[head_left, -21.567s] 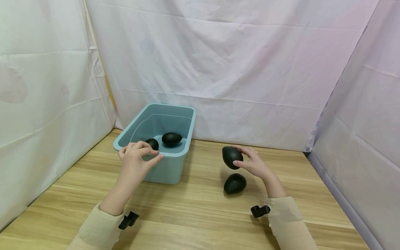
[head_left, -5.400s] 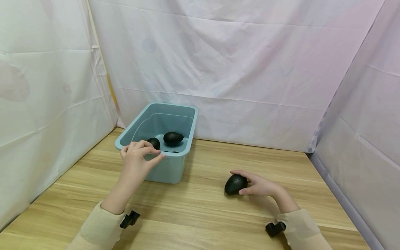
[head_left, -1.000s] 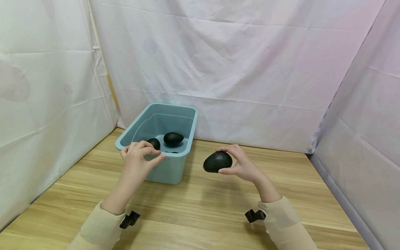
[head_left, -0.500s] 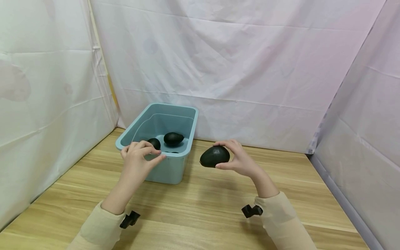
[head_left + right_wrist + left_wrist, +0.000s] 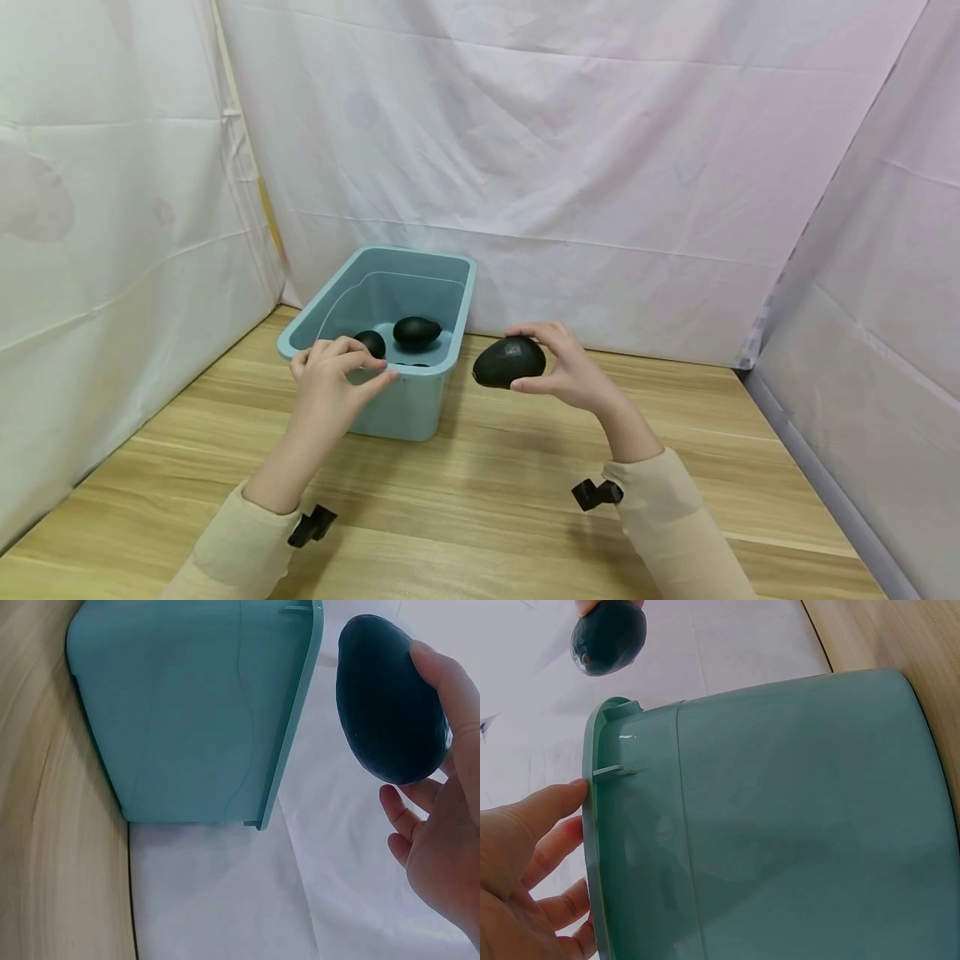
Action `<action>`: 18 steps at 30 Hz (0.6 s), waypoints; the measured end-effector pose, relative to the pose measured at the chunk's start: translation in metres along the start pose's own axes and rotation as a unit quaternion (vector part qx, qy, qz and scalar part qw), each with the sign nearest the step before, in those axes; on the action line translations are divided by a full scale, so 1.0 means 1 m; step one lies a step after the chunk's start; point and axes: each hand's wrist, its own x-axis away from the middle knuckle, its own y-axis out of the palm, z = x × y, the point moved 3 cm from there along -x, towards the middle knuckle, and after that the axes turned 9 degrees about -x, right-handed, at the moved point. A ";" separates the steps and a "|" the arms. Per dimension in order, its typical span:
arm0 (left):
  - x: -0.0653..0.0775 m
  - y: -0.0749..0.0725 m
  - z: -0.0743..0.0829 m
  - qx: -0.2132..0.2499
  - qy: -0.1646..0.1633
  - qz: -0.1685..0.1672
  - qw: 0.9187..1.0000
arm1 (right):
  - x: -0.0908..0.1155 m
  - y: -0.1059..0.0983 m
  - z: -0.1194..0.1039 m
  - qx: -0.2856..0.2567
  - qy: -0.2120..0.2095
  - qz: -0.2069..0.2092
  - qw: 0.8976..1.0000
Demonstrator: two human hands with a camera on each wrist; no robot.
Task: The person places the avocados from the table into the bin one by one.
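My right hand (image 5: 564, 371) holds a dark green, almost black avocado (image 5: 509, 362) between thumb and fingers. The fruit is in the air over the table, just right of the blue plastic bin (image 5: 463, 308), its narrower end toward the bin. In the right wrist view, the avocado (image 5: 390, 701) shows beside the bin's rim. My left hand (image 5: 326, 379) grips the bin's near rim, thumb at the outer edge and fingers over the top; some fingertips are hidden behind the rim (image 5: 592, 847). Inside lie more avocados (image 5: 416, 332), one partly covered by my left hand and another mostly behind the front wall.
The bin stands on a wood-grain table (image 5: 480, 517), toward the back left. White cloth sheets (image 5: 570, 167) hang behind and at both sides. A small black device (image 5: 312, 526) sits at my left cuff, and a similar black device (image 5: 597, 493) at the right.
Earlier my right hand lifted this avocado off the table. Over the last second it has risen and moved left toward the bin with it. The left hand stays at the rim.
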 end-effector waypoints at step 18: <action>-0.001 0.000 0.000 0.001 -0.001 -0.004 1.000 | -0.020 -0.002 -0.005 -0.018 0.035 0.011 0.999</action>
